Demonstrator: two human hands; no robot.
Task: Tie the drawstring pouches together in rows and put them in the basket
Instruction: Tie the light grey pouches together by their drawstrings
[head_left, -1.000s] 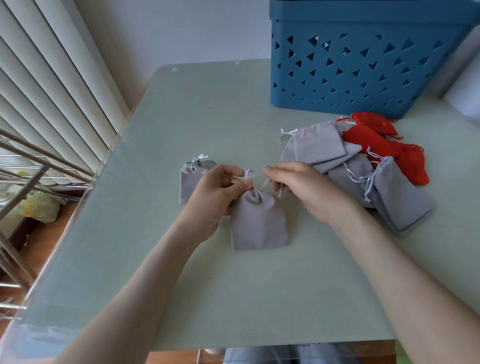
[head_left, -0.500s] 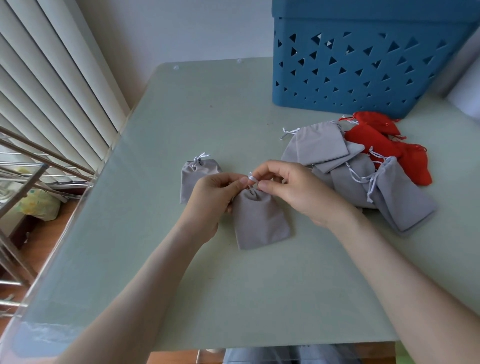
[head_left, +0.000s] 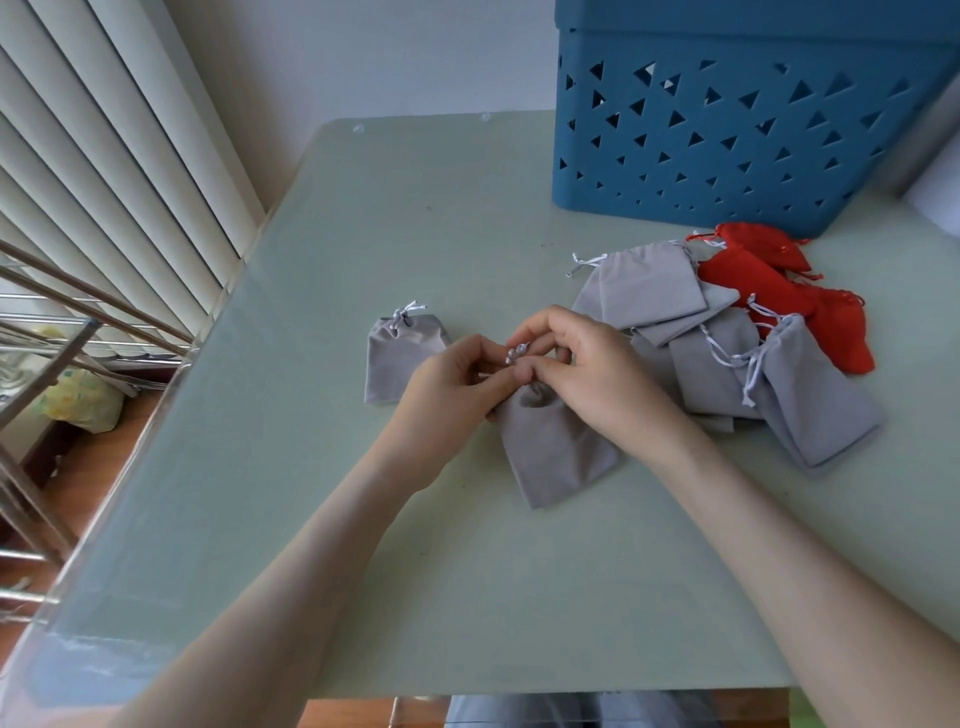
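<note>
- The left grip (head_left: 447, 387) has its fingers curled and pinches the white cord (head_left: 514, 356) of a grey pouch (head_left: 563, 457) between thumb and forefinger.
- The right grip (head_left: 589, 374) meets it fingertip to fingertip. It pinches the same cord, fingers bent over the pouch's gathered neck.
- That pouch lies flat near the middle of the bench (head_left: 415, 234). Its neck is tucked under both grips and its bottom slants toward the near edge.
- A tied pouch (head_left: 402, 358), also grey, lies just left of the left grip with its neck drawn and its cord knotted on top. Whether it touches the grip cannot be told.
- A pile (head_left: 727, 358) of overlapping grey pouches lies just right of the right grip, with loose white cords trailing across it.
- Red pouches (head_left: 769, 291) lie at the far side of the pile, touching it, just in front of the basket (head_left: 727, 135).
- The blue basket, pierced with triangular holes, stands at the bench's far right corner. Its inside is out of view.
- Blinds (head_left: 104, 156) hang to the left, and a metal rack (head_left: 52, 322) stands below them beside the bench.
</note>
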